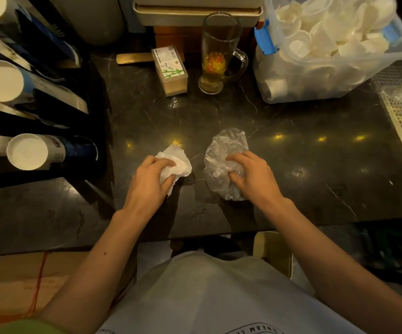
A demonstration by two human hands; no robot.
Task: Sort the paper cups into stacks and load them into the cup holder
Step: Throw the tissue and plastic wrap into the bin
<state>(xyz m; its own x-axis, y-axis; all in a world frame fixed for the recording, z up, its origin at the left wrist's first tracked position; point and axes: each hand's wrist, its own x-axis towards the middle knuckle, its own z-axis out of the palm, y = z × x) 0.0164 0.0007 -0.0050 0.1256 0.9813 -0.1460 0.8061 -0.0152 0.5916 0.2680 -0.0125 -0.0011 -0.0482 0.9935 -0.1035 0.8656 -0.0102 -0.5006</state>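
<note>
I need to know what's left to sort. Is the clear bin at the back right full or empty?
Nearly full: the clear bin holds loose white paper cups heaped to about its rim, lying at mixed angles, not stacked. No lid is on it.

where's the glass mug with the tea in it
In the head view the glass mug stands at the back centre of the dark counter, between the small bamboo-print box on its left and the clear tub of cups on its right.

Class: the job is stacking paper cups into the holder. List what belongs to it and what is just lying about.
Belongs: paper cups in the plastic bin; cup holder.

Lying about: tea glass; small box; tissue in the left hand; plastic wrap under the right hand.
</note>
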